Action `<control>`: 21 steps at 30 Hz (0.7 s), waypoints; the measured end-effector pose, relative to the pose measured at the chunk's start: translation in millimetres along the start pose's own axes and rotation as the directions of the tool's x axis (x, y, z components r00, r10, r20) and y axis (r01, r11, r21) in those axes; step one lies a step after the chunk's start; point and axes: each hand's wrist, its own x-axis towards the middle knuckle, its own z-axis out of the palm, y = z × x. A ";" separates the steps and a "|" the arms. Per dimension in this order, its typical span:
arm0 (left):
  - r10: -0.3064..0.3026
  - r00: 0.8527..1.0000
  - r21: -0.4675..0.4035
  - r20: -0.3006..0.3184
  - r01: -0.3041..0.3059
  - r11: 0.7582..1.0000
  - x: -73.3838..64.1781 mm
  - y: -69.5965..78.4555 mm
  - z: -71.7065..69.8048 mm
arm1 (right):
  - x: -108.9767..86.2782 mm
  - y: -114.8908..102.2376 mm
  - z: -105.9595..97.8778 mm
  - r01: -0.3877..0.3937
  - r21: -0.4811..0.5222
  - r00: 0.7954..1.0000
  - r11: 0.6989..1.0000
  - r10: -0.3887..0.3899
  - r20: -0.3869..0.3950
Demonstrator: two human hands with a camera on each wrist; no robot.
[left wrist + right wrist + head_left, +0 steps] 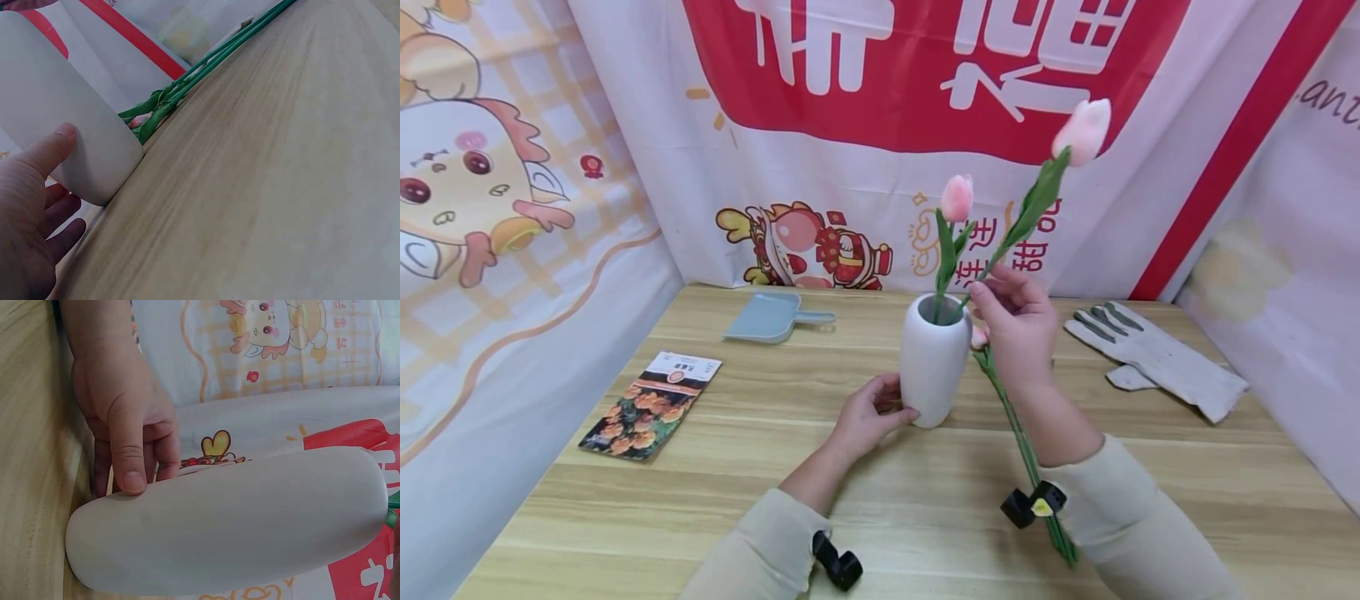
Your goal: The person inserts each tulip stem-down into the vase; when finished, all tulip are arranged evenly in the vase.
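A white vase (934,362) stands upright on the table. My left hand (868,421) holds it low on its left side; in the left wrist view the thumb (59,147) lies against its wall and the fingers bend around behind. One pink tulip (957,200) stands in the vase. Above the rim, my right hand (1018,325) pinches the green stem of a second, taller pink tulip (1081,133), which leans right with its lower end at the vase mouth. More tulips lie on the table under my right forearm, their green stems (1018,433) pointing toward me.
A light blue dustpan (765,318) lies at the back left, with a flower-pictured seed packet (653,404) nearer the left edge. White work gloves with dark green fingertips (1157,358) lie on the right. Printed cloth (850,158) hangs behind the table and on both sides.
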 end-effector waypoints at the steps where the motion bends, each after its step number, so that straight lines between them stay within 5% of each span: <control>1: -0.001 1.000 0.000 0.000 0.001 1.000 0.2 0.1 0.1 | -0.1 0.7 0.7 0.008 -0.016 1.000 1.000 -0.008 0.011; 21: -0.010 1.000 -0.002 0.000 0.010 1.000 -1.0 3.8 0.2 | 3.8 1.4 6.6 0.046 -0.271 0.968 0.962 0.023 0.248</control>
